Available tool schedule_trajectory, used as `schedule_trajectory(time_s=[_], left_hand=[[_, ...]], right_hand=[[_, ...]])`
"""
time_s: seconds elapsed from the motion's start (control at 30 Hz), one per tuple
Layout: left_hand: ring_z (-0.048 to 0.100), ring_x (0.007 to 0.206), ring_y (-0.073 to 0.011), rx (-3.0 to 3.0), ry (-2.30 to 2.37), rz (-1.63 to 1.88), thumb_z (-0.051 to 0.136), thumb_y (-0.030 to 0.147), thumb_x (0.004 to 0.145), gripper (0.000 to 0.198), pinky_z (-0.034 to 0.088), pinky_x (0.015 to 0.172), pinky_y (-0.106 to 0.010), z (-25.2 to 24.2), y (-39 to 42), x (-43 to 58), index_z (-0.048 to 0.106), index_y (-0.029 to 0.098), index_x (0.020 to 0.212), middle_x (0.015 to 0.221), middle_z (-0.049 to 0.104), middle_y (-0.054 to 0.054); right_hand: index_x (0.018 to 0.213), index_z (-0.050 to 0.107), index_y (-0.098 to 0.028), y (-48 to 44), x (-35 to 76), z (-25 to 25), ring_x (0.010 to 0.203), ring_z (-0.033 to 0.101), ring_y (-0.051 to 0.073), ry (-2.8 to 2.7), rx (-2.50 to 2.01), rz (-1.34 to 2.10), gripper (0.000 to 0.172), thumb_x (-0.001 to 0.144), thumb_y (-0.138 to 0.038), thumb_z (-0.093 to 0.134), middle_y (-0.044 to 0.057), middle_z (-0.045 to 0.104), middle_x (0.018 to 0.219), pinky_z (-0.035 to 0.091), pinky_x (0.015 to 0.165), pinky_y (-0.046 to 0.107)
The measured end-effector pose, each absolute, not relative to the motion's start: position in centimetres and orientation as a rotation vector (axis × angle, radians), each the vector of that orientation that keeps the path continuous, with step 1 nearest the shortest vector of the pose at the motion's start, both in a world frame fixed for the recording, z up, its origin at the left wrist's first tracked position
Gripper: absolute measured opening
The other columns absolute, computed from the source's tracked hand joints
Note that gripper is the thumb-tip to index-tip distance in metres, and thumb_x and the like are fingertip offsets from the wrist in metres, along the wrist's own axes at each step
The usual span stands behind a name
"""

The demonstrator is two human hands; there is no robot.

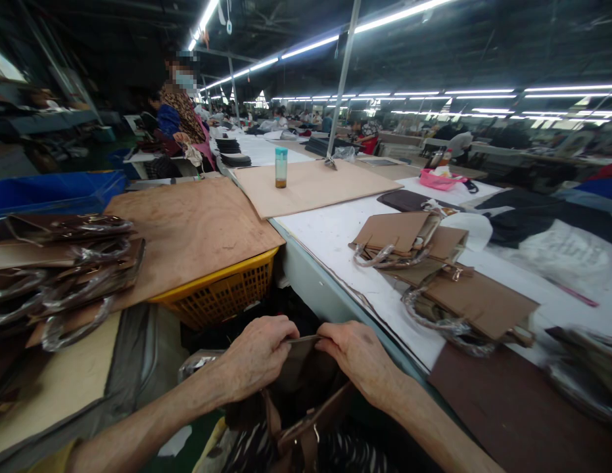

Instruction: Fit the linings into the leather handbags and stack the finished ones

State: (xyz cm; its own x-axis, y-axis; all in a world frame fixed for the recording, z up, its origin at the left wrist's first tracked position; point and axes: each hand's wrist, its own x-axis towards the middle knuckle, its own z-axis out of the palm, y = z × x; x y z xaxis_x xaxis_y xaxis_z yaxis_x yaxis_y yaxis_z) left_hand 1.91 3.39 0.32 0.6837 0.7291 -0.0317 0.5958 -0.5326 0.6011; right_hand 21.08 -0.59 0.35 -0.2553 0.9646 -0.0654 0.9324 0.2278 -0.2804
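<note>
A brown handbag (pixel 313 417) rests at my lap with its mouth open toward me and its inside dark. My left hand (pixel 261 355) pinches the bag's far top edge between thumb and fingers. A short way along that same edge, my right hand (pixel 357 358) grips it too, fingers closed. Between the two hands a short stretch of the rim shows. On the near side of the bag hang a strap and a small metal fitting. Beside my left wrist lies a plastic-wrapped handle (pixel 200 361), partly hidden by the forearm.
Brown handbags with wrapped handles are stacked at left (pixel 96 263) and on the white-covered table (pixel 330 243) at right (pixel 483 302). A yellow basket (pixel 221 282) stands under a wooden board (pixel 197 223). Beyond are a bottle (pixel 281 169), a pink tray (pixel 441 180) and a masked person (pixel 185 125).
</note>
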Motion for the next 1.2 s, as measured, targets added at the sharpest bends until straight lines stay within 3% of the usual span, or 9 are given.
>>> schedule_trajectory(time_s=[0.5,0.73,0.83,1.0,1.2], left_hand=[[0.052,0.073,-0.0134,2.232,1.047,0.384,0.040,0.009,0.069,0.024,0.037,0.068,-0.023,-0.2,2.8,1.5,0.061,0.019,0.076,0.075,0.060,0.001],[0.045,0.061,-0.0103,2.164,1.080,0.404,0.038,0.007,0.064,0.016,0.032,0.057,-0.021,-0.1,2.2,2.1,0.049,0.018,0.069,0.063,0.050,0.004],[0.044,0.063,-0.0106,2.151,1.050,0.339,0.040,0.010,0.065,0.015,0.032,0.056,-0.020,0.8,2.2,1.2,0.048,0.019,0.074,0.066,0.049,0.005],[0.048,0.076,-0.0138,2.037,1.061,0.223,0.048,0.014,0.060,0.032,0.036,0.062,-0.020,2.0,2.7,-1.4,0.052,0.020,0.091,0.083,0.055,0.003],[0.053,0.072,-0.0146,1.647,1.049,0.269,0.051,0.018,0.062,0.030,0.042,0.064,-0.022,1.6,2.7,-2.6,0.058,0.015,0.091,0.079,0.060,0.000]], right_hand=[[0.069,0.061,-0.022,-0.4,19.6,0.5,0.064,0.062,0.017,-2.454,-1.841,0.213,0.021,0.087,-0.025,0.049,0.001,0.068,0.068,0.026,0.053,0.027],[0.075,0.065,-0.024,-0.8,17.9,0.6,0.062,0.061,0.015,-2.428,-1.740,0.433,0.024,0.086,-0.020,0.044,0.001,0.069,0.071,0.029,0.053,0.025],[0.070,0.064,-0.023,-1.0,17.7,0.6,0.059,0.058,0.014,-2.383,-1.761,0.489,0.023,0.086,-0.023,0.047,0.000,0.067,0.065,0.029,0.052,0.023],[0.065,0.062,-0.022,-1.0,18.4,0.4,0.062,0.056,0.015,-2.328,-1.834,0.479,0.025,0.086,-0.028,0.048,0.000,0.062,0.060,0.030,0.055,0.023],[0.064,0.061,-0.023,-1.2,18.4,0.6,0.057,0.051,0.013,-2.295,-1.830,0.544,0.027,0.086,-0.030,0.048,-0.002,0.058,0.058,0.030,0.056,0.022]])
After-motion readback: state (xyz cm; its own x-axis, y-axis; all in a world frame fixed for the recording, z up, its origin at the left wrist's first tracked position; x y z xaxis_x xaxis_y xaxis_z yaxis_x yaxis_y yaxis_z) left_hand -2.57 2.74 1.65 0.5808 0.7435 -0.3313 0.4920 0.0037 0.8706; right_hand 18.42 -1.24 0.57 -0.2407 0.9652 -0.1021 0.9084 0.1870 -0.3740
